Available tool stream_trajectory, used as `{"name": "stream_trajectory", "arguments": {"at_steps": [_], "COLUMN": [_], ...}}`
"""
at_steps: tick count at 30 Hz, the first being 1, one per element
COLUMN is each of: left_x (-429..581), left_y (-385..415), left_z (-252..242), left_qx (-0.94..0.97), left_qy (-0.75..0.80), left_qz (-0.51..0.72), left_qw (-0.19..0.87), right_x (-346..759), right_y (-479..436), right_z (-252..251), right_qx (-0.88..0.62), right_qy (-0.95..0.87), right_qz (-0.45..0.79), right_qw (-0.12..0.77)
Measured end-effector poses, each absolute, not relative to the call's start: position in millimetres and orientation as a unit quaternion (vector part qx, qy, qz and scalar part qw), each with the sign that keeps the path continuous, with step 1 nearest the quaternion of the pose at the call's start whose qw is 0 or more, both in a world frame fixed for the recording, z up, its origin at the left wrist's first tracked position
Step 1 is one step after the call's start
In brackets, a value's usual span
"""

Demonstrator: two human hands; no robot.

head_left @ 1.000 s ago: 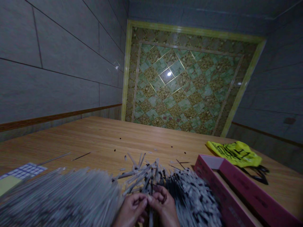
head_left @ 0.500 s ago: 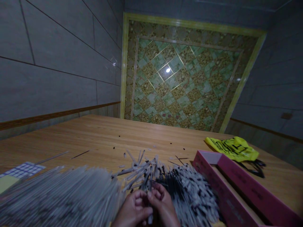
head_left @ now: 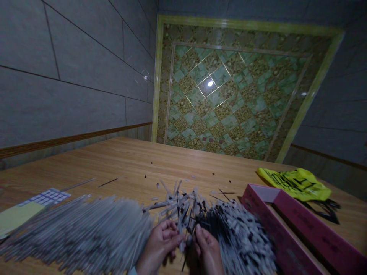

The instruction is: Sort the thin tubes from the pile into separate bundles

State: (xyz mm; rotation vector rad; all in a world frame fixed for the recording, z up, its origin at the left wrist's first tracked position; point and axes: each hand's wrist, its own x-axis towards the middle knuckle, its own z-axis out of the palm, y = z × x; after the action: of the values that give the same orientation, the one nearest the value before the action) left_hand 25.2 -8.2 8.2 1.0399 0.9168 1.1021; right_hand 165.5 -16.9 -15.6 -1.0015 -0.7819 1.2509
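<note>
My left hand (head_left: 161, 245) pinches a slim clear plastic tube (head_left: 179, 219) that stands up from its fingertips and looks dark inside near the top. My right hand (head_left: 208, 250), just beside it, has thumb and fingers closed on a thin black stick (head_left: 184, 261) that slants down between the hands. Blur hides the exact contact. Left of the hands lies a large pile of long clear plastic tubes (head_left: 86, 233). On the right is a heap of whitish tubes with black ends (head_left: 243, 233). Short loose tube pieces (head_left: 166, 208) lie scattered beyond my fingers.
A long, open pink box (head_left: 289, 233) stands at the right, with a yellow printed bag (head_left: 295, 184) behind it. A checked card (head_left: 47, 196) lies at the left. Thin dark sticks (head_left: 108, 182) and small black bits dot the wooden table (head_left: 129, 156).
My hands have drawn apart from being pressed together. A thin black stick now shows between them, and the clear tube stands in my left fingers. The view has shifted slightly.
</note>
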Motion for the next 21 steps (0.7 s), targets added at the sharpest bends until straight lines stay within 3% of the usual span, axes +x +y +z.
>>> {"name": "stream_trajectory", "arguments": {"at_steps": [9, 12, 15, 18, 21], "left_x": [24, 19, 3, -30, -72], "left_y": [-11, -8, -2, 1, -2], "left_z": [9, 15, 26, 40, 52], "left_qx": [0.437, 0.447, 0.468, 0.501, 0.513], "left_qy": [0.406, 0.435, 0.492, 0.589, 0.711], "left_qz": [0.485, 0.503, 0.54, 0.546, 0.462], "left_qw": [0.64, 0.599, 0.497, 0.323, 0.133], "right_x": [163, 160, 159, 157, 155], "right_y": [-21, -20, -19, -20, -23], "right_z": [-18, -24, -30, -30, -23], "right_qx": [-0.458, -0.448, -0.45, -0.438, -0.434], "right_qy": [-0.413, -0.402, -0.4, -0.387, -0.382], "right_qz": [0.463, 0.461, 0.475, 0.482, 0.48], "right_qw": [0.637, 0.652, 0.642, 0.652, 0.66]}}
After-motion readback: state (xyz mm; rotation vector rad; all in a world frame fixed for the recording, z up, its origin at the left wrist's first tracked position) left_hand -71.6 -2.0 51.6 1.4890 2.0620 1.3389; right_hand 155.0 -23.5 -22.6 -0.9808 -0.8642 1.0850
